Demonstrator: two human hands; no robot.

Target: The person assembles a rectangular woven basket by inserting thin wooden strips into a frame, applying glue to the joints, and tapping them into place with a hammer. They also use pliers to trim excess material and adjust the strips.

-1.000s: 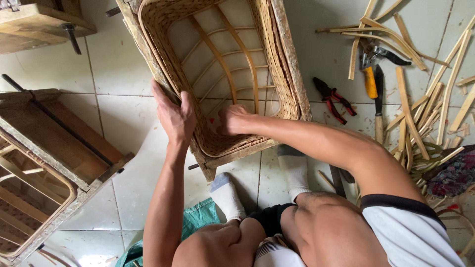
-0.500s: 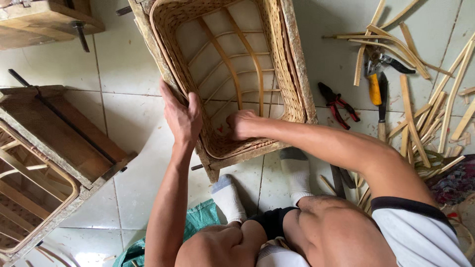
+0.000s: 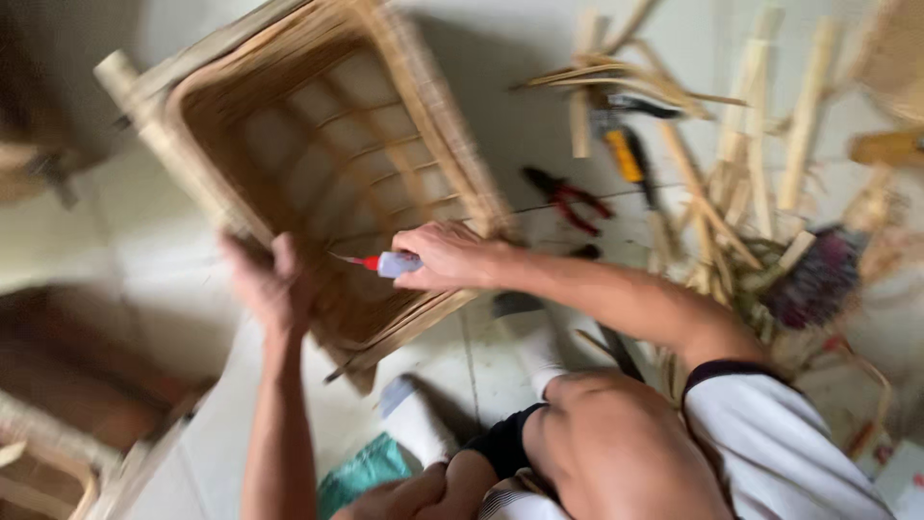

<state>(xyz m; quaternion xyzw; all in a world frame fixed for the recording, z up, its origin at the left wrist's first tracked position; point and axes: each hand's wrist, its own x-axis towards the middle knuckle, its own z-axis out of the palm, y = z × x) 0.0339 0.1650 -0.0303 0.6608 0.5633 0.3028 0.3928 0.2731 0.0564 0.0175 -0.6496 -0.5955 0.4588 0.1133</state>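
Observation:
A woven rattan basket frame (image 3: 318, 144) lies on the tiled floor in front of me. My left hand (image 3: 269, 284) grips its near left rim. My right hand (image 3: 443, 255) holds a small glue tube (image 3: 385, 264) with a red nozzle and pale body, its tip pointing left into the basket's inner wall. The whole view is blurred by motion.
Loose rattan strips (image 3: 712, 154) lie scattered at the right, with red-handled pliers (image 3: 568, 197) and a yellow-handled tool (image 3: 626, 154) among them. A dark brush (image 3: 818, 279) sits at the right. A wooden frame (image 3: 58, 424) lies at the lower left. My knees fill the bottom.
The view has swung and the basket now sits tilted. My right hand has come out from inside the basket and now shows the glue tube; my left hand stays on the rim.

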